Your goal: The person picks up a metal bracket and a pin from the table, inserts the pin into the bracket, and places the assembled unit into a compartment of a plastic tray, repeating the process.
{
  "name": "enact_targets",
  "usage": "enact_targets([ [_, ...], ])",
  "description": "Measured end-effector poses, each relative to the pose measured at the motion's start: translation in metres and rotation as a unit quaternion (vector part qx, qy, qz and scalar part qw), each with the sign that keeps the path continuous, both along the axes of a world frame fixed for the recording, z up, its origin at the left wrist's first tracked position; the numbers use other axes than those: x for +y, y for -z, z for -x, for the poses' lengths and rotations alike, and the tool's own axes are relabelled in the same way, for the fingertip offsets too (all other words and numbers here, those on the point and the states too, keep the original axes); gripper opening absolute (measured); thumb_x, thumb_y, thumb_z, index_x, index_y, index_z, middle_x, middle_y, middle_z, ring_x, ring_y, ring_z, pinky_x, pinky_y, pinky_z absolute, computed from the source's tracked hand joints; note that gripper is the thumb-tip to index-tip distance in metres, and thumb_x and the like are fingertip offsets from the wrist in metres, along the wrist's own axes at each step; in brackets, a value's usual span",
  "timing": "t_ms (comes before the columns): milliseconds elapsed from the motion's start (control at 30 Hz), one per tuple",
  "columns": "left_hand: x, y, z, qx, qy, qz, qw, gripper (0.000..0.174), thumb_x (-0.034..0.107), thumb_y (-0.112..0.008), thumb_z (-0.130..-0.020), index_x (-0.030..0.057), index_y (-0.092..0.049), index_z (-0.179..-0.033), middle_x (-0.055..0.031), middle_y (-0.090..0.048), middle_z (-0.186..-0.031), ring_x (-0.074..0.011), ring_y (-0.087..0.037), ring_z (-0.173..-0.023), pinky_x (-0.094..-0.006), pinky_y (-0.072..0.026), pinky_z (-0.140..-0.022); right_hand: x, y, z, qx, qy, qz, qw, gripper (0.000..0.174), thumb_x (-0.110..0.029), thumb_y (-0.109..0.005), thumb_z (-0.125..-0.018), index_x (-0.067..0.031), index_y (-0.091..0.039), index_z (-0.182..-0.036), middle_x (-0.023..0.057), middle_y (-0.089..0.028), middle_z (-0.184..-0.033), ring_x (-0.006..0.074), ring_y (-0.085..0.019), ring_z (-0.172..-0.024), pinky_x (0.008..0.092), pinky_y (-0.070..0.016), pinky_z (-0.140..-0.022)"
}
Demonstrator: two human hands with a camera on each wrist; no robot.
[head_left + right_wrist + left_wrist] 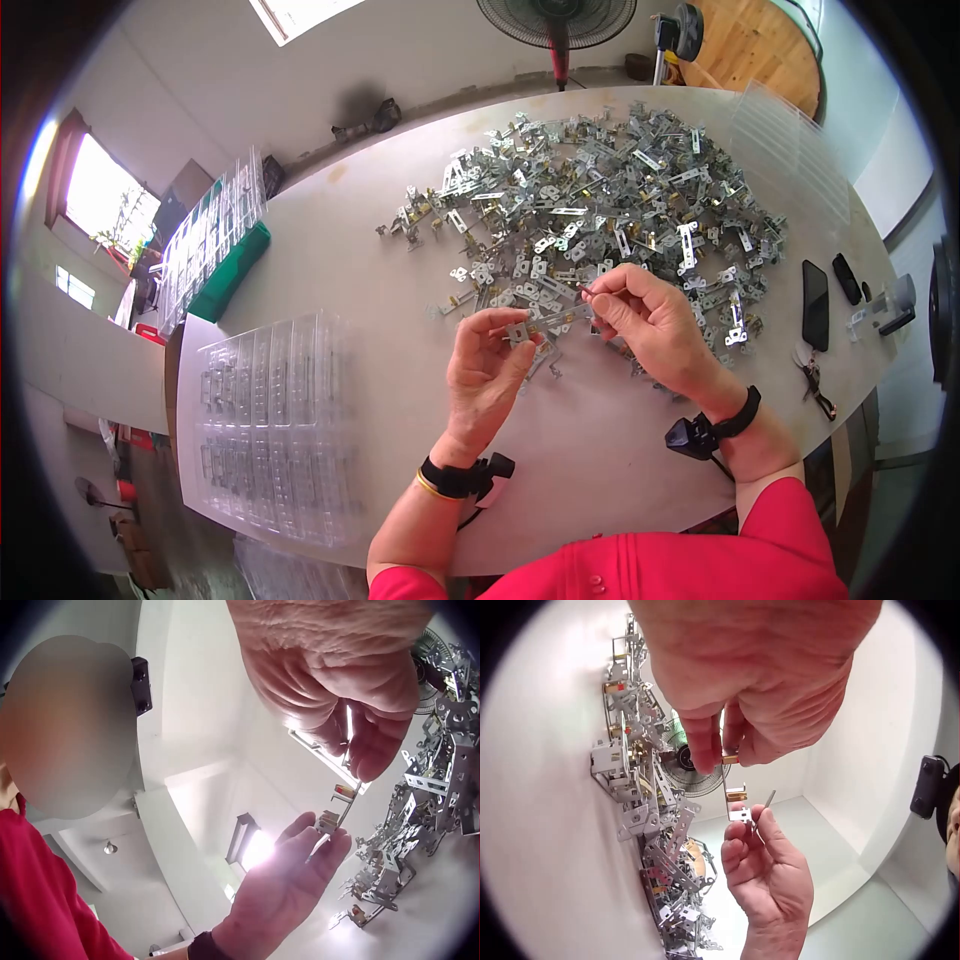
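Observation:
Between both hands, above the table's near middle, lies a flat metal bracket [560,320] with small brass blocks [737,796] on it. My left hand [482,375] pinches its left end between thumb and fingers. At the other end is my right hand [655,325], fingertips right at the bracket. A thin metal rod [766,806] is pinched between the right thumb and finger, its tip sticking out past them. In the right wrist view, the bracket [345,806] runs slantwise from the left hand [277,889] up to the right fingertips.
A large heap of similar metal brackets [600,200] spreads behind the hands. Clear plastic divided trays [275,430] lie at left; more stand in a green holder [232,270]. At right are a phone [815,305], pliers [815,385] and another clear tray [790,150].

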State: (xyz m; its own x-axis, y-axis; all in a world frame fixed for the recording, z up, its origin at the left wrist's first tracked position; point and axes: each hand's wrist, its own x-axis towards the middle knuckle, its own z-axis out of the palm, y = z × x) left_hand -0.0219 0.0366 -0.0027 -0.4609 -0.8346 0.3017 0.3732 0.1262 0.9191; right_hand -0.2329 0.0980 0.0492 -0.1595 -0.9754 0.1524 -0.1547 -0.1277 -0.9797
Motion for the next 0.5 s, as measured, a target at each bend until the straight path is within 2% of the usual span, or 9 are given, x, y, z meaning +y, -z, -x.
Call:
enact_targets([
  [167,0.0,-0.002,-0.003,0.008,0.027,-0.037,0.999,0.042,-0.005,-0.066,-0.093,0.0018,-0.048,-0.13,-0.0088,-0.056,-0.128,-0.0168,-0.059,-0.114,-0.0398,-0.0528,-0.103,0.003,-0.003,-0.001,0.035,0.021,0.038,0.998,0.006,-0.008,-0.063,-0.101,-0.004,-0.063,-0.105,-0.0015,-0.063,-0.086,0.0045,-0.055,-0.074,0.0211,-0.0466,-0.066],
  [233,-0.004,-0.002,-0.007,-0.028,0.064,-0.069,0.995,0.041,0.011,-0.068,-0.096,0.0001,-0.049,-0.131,-0.011,-0.06,-0.123,-0.0213,-0.063,-0.11,-0.0403,-0.0532,-0.099,0.001,-0.001,-0.001,0.067,0.015,0.077,0.995,0.005,-0.006,-0.064,-0.1,-0.0034,-0.063,-0.105,0.0006,-0.064,-0.09,0.0059,-0.057,-0.077,0.0221,-0.048,-0.068],
  [267,-0.006,0.0,-0.007,-0.027,0.064,-0.073,0.995,0.041,0.011,-0.068,-0.096,0.0001,-0.049,-0.131,-0.011,-0.06,-0.123,-0.0213,-0.063,-0.11,-0.0403,-0.0532,-0.099,0.001,0.0,0.0,0.098,0.012,0.118,0.988,0.006,-0.004,-0.064,-0.099,-0.0028,-0.062,-0.105,0.0027,-0.065,-0.095,0.0074,-0.058,-0.081,0.0232,-0.0494,-0.07],
  [333,-0.012,0.007,-0.008,0.015,0.118,-0.173,0.978,0.044,0.028,-0.062,-0.1,-0.0009,-0.05,-0.13,-0.0134,-0.064,-0.117,-0.0258,-0.066,-0.106,-0.0399,-0.0547,-0.092,0.004,-0.003,-0.002,0.098,-0.009,0.118,0.988,0.007,-0.002,-0.064,-0.098,-0.0025,-0.062,-0.105,0.0043,-0.065,-0.099,0.0087,-0.06,-0.084,0.0244,-0.0503,-0.072],
  [367,-0.013,0.006,-0.009,0.016,0.118,-0.176,0.977,0.044,0.028,-0.062,-0.1,-0.0009,-0.05,-0.13,-0.0134,-0.064,-0.117,-0.0258,-0.066,-0.106,-0.0399,-0.0547,-0.092,0.004,-0.004,-0.002,0.097,-0.029,0.122,0.987,0.008,0.0,-0.064,-0.097,-0.0021,-0.062,-0.105,0.0059,-0.065,-0.102,0.01,-0.061,-0.087,0.0255,-0.0512,-0.075],
  [433,-0.013,0.002,-0.012,0.035,0.194,-0.222,0.955,0.044,0.036,-0.056,-0.103,-0.0005,-0.052,-0.128,-0.0158,-0.066,-0.113,-0.0282,-0.068,-0.1,-0.041,-0.0563,-0.089,0.004,-0.002,-0.004,0.11,-0.047,0.135,0.984,0.009,0.001,-0.064,-0.097,-0.002,-0.062,-0.105,0.0066,-0.066,-0.103,0.0114,-0.062,-0.088,0.0261,-0.0516,-0.076],
  [467,-0.012,0.0,-0.012,0.036,0.193,-0.224,0.955,0.044,0.036,-0.056,-0.103,-0.0005,-0.052,-0.128,-0.0158,-0.066,-0.113,-0.0282,-0.068,-0.1,-0.041,-0.0563,-0.089,0.004,-0.002,-0.005,0.122,-0.064,0.15,0.979,0.009,0.002,-0.064,-0.097,-0.0019,-0.062,-0.105,0.0074,-0.066,-0.103,0.0128,-0.063,-0.089,0.0268,-0.052,-0.077],
  [500,-0.011,-0.004,-0.012,0.01,0.209,-0.223,0.952,0.043,0.036,-0.056,-0.103,-0.0001,-0.054,-0.126,-0.0155,-0.067,-0.11,-0.0272,-0.069,-0.095,-0.0386,-0.0564,-0.084,0.005,-0.002,-0.006,0.123,-0.065,0.149,0.979,0.009,0.002,-0.064,-0.097,-0.0019,-0.062,-0.105,0.0074,-0.066,-0.103,0.0128,-0.063,-0.089,0.0268,-0.052,-0.077],
])
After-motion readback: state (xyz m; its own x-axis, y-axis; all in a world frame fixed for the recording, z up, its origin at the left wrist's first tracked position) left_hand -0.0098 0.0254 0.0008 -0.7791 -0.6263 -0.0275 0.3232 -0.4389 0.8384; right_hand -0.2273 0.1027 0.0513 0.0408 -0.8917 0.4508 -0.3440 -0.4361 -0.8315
